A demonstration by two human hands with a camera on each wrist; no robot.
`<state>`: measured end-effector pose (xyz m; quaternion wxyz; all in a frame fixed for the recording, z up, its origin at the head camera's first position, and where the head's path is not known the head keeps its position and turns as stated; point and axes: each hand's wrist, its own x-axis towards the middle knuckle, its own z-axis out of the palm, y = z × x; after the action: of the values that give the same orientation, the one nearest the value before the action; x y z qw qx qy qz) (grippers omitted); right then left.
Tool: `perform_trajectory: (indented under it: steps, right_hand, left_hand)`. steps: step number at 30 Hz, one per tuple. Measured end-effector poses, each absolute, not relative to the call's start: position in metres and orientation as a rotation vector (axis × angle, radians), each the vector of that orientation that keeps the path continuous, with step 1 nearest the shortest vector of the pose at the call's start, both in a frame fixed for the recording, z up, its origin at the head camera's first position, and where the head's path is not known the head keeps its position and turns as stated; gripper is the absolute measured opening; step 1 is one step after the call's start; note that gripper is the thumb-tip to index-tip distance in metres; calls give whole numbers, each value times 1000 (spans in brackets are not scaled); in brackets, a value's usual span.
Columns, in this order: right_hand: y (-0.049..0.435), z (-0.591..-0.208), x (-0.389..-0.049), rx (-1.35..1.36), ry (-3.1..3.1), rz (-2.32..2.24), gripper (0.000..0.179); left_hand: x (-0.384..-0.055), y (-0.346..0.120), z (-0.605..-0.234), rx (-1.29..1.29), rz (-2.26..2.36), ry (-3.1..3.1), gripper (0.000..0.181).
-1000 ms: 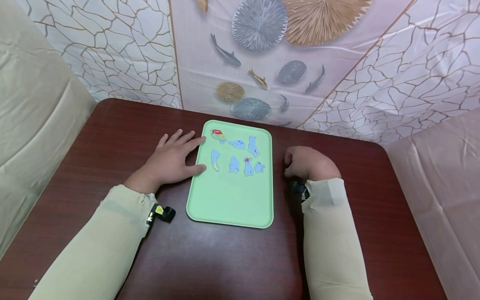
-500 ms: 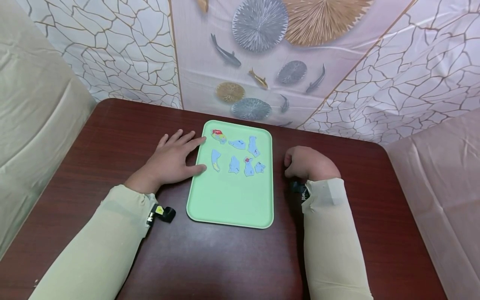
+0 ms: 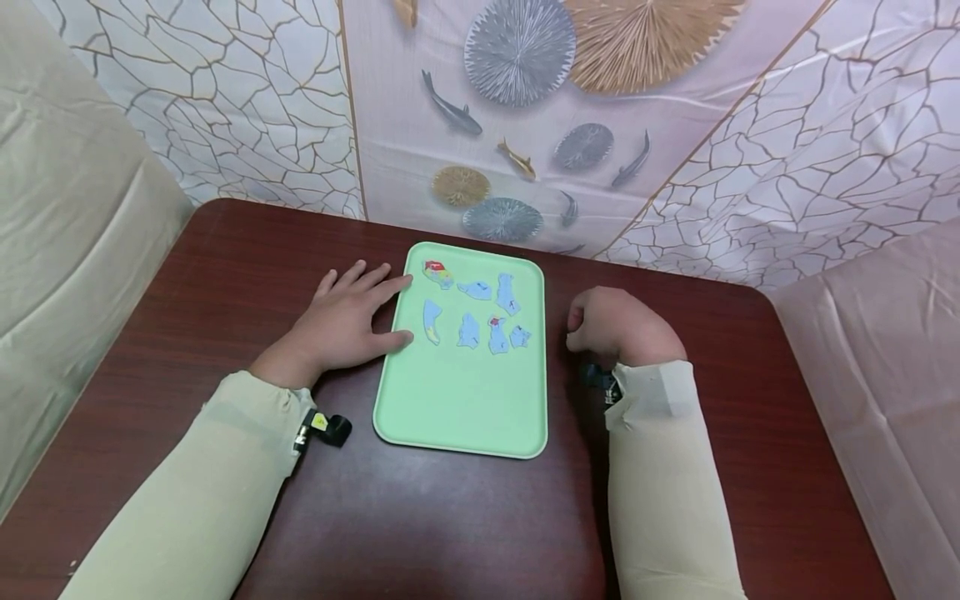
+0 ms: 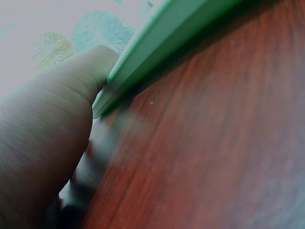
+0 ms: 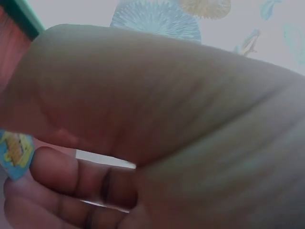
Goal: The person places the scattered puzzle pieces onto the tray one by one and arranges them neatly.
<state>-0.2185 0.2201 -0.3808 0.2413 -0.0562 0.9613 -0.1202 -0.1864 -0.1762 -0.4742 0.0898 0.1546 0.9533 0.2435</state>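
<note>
My left hand (image 3: 337, 321) lies spread beside the light green tray (image 3: 465, 404), its thumb and index fingertip at the left rim. In the left wrist view the thumb (image 4: 97, 67) meets the tray's edge. To the tray's right, my right hand (image 3: 621, 327) is curled with the fingers turned under. It pinches a small blue and yellow puzzle piece (image 5: 16, 153), visible in the right wrist view and hidden from the head camera. Several flat puzzle pieces lie on the tray's far half, mostly pale blue, among them a red and yellow one (image 3: 437, 272) and a curved one (image 3: 431, 320).
The tray rests on a dark reddish-brown table (image 3: 450, 533) with rounded far corners. A patterned curtain (image 3: 480, 150) hangs right behind the table, and pale fabric (image 3: 67, 208) closes in both sides. Black wrist cameras, such as the left one (image 3: 333, 429), sit at the sleeve cuffs.
My right hand has risen very slightly in the head view, its wrist shifting a little. The left hand, the tray and the pieces on it stay where they were.
</note>
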Motion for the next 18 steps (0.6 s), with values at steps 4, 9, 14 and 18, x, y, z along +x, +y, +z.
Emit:
perform_trajectory:
  steps: [4, 9, 14, 18]
  right_hand:
    - [218, -375, -215, -150, 2644, -380, 8]
    - [213, -370, -214, -188, 2685, -403, 9]
    - [208, -369, -212, -308, 2764, -386, 13]
    - [203, -368, -211, -390, 2795, -399, 18]
  left_hand:
    - [-186, -176, -475, 461, 728, 2837, 89]
    - [-186, -177, -475, 459, 726, 2841, 88]
    - [-187, -177, -476, 457, 724, 2840, 89]
    - [-187, -177, -476, 462, 726, 2838, 89]
